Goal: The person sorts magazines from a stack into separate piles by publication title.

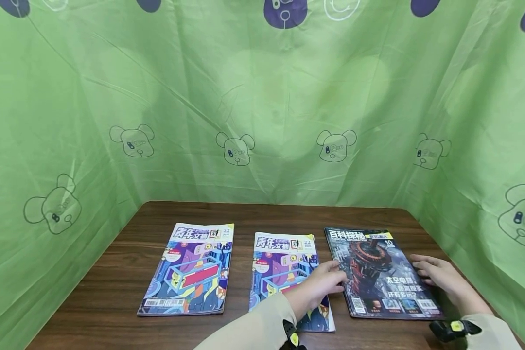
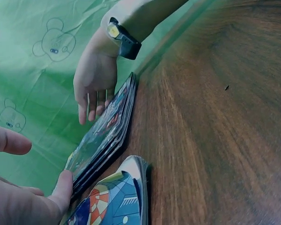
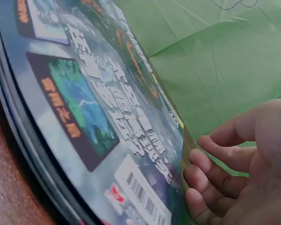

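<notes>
A stack of dark magazines [image 1: 372, 279] with a red and black machine on the top cover lies at the right of the table. My left hand [image 1: 319, 287] is at its left edge, thumb and fingers apart, reaching across the middle magazine [image 1: 267, 272], which is purple and blue. In the left wrist view, the thumb tip overlaps the near corner of the dark stack [image 2: 103, 136]. On the opposite side, my right hand [image 1: 439, 278] stays beside the right edge, its fingers [image 3: 215, 171] loosely bent at the edge. Neither hand grips anything.
Another purple and blue magazine [image 1: 188, 277] lies at the left, its cover matching the middle one. All rest on a dark brown wooden table [image 1: 100, 296]. Green cloth [image 1: 271, 107] with bear drawings hangs behind and on both sides.
</notes>
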Motion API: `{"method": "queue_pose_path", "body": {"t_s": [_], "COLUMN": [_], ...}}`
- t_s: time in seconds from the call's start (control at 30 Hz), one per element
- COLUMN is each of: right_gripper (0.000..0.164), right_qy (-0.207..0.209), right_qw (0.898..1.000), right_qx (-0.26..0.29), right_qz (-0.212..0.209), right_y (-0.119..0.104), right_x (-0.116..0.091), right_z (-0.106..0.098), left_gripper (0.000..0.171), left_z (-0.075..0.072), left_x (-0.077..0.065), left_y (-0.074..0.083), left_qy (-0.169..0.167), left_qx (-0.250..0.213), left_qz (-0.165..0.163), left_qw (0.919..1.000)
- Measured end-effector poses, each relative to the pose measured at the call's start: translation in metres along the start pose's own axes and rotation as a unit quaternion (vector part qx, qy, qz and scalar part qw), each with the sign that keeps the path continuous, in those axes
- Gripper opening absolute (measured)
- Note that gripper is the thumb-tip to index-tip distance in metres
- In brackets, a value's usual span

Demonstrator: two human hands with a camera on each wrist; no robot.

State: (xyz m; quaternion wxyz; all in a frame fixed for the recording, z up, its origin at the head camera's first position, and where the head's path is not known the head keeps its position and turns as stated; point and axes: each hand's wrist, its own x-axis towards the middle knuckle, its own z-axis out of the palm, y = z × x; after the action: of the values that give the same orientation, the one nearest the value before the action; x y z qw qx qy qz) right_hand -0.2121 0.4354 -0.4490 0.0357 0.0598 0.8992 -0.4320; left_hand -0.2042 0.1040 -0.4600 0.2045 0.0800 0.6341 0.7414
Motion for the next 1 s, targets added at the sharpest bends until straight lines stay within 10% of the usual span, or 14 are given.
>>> {"method": "queue_pose_path", "body": {"t_s": [1.0], "right_gripper": [0.053], "right_qy": [-0.061], "right_qw": [0.992], "right_qx": [0.095], "right_qz": [-0.056], "right_y": [-0.043], "right_x": [0.004], "right_z": [0.046], "left_gripper": [0.062], "left_z": [-0.06], "left_x": [-0.004], "left_y": [0.005], "left_qy": [-0.004], "left_qx": [0.026], "left_qz": [0.019], "left_qw": [0.9995]}}
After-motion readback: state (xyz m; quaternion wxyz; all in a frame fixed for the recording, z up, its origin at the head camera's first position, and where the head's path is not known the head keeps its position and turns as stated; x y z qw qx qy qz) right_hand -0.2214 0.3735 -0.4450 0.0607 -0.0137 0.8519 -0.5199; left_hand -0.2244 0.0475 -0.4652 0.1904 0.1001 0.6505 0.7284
